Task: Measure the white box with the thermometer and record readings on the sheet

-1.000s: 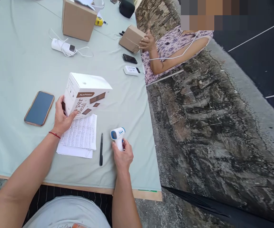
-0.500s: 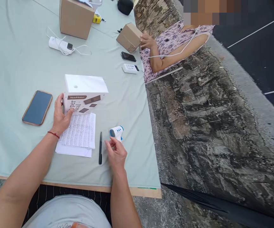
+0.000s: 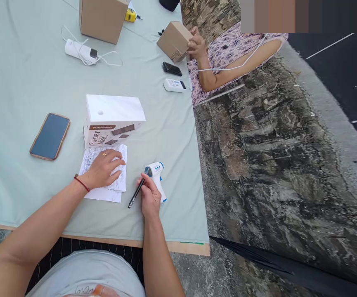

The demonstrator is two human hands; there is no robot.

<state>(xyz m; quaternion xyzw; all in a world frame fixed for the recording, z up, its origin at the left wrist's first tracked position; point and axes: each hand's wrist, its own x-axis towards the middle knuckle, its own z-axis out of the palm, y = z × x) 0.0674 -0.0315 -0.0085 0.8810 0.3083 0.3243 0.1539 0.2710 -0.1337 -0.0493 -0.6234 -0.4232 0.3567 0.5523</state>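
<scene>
Right hand (image 3: 150,198) holds a black pen (image 3: 135,193) in a closed grip, tip angled down-left, just beside the white-and-blue thermometer (image 3: 156,175) lying on the counter (image 3: 17,74). Left hand (image 3: 104,169) rests flat, fingers spread and released, on the printed sheets (image 3: 102,192) in front of the white carton (image 3: 113,119). A phone (image 3: 50,136) lies well apart to the left. The counter's near edge runs close below both wrists; its right edge appears just beyond the thermometer

A matt pale-green cloth (image 3: 26,74) covers the table. The white carton (image 3: 113,119) is smooth printed card, the phone (image 3: 50,136) glossy glass. The thermometer (image 3: 156,175) is smooth plastic.
</scene>
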